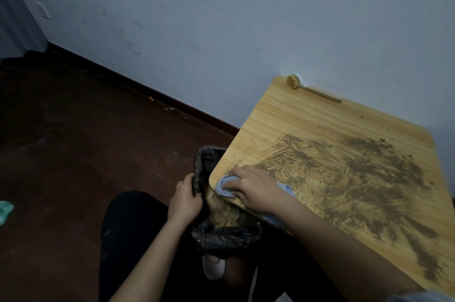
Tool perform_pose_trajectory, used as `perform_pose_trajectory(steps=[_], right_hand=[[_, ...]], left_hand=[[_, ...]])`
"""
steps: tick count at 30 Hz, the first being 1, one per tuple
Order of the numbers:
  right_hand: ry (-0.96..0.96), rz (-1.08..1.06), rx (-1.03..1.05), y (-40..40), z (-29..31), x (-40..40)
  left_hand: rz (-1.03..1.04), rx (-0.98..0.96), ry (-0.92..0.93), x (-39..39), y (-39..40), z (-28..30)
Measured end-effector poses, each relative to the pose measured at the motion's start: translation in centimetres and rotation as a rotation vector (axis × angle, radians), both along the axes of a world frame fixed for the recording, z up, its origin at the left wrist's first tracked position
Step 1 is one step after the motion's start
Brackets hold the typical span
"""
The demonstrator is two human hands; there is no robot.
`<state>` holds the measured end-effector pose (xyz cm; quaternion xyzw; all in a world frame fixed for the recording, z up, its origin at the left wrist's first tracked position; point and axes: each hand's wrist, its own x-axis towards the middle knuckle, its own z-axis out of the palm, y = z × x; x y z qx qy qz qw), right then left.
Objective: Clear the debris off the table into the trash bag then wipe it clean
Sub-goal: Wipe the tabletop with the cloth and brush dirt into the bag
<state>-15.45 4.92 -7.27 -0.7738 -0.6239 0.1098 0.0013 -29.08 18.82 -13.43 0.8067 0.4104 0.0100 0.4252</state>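
Farthest left, well away from either grip, a small green scrap lies on the dark red-brown floor. Next comes the left hand, its fingers curled round the rim of the crinkled black plastic trash bag and pinching it open just below the table's near corner. Inside the bag, directly under that grip, sits a heap of pale yellowish debris, so part of the clearing already looks done.

Just right of the bag's mouth, the right hand presses down on a bunched pale-blue cloth, fingers bent over it and holding it against the corner of the light wooden table; the cloth's tail trails back under the wrist. The cloth sits right at the edge above the bag.

Right of that grip, a broad smear of dark brown dirt covers most of the tabletop, streaked as if dragged toward the corner. The step in hand appears to be sweeping dirt over the edge into the bag. The next move likely calls for reaching the cloth out to the far right of the smear and drawing it back toward the bag, with the rim held tight against the edge so nothing spills to the floor.

Beyond the cloth, against the pale wall, lies a yellow round-headed brush with a thin wooden handle.
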Motion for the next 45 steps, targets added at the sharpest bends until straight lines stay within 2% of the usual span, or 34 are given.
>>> perform_pose_trajectory(steps=[7,14,22,25,31,35,39,42,45], right_hand=[[0.012,-0.058,0.069,-0.5,0.3,1.1],[-0.010,-0.347,0.106,-1.2,1.0,4.6],[-0.082,-0.628,-0.017,-1.4,1.2,7.2],[-0.068,-0.591,-0.048,-1.3,0.9,6.7],[-0.002,-0.313,-0.035,-1.4,0.2,5.0],[0.043,-0.199,-0.031,-1.1,-0.2,4.3],[-0.006,-0.315,0.075,-0.7,0.3,5.4],[-0.066,-0.443,0.046,-0.4,0.5,5.9],[-0.046,-0.400,0.003,-0.4,0.0,5.4]], left_hand=[[0.006,0.012,-0.004,0.0,-0.1,-0.1],[0.015,0.022,-0.011,0.1,-0.1,-0.1],[0.016,0.012,0.006,0.1,-0.2,-0.1],[0.026,-0.003,0.002,0.1,-0.1,-0.1],[0.013,0.010,0.009,0.3,-0.2,-0.3],[0.017,0.023,0.002,0.6,-0.4,-0.4],[0.021,0.031,0.001,0.5,-0.4,-0.5],[0.025,0.028,0.004,0.5,-0.3,-0.4],[0.027,0.028,0.003,0.5,-0.1,-0.2]])
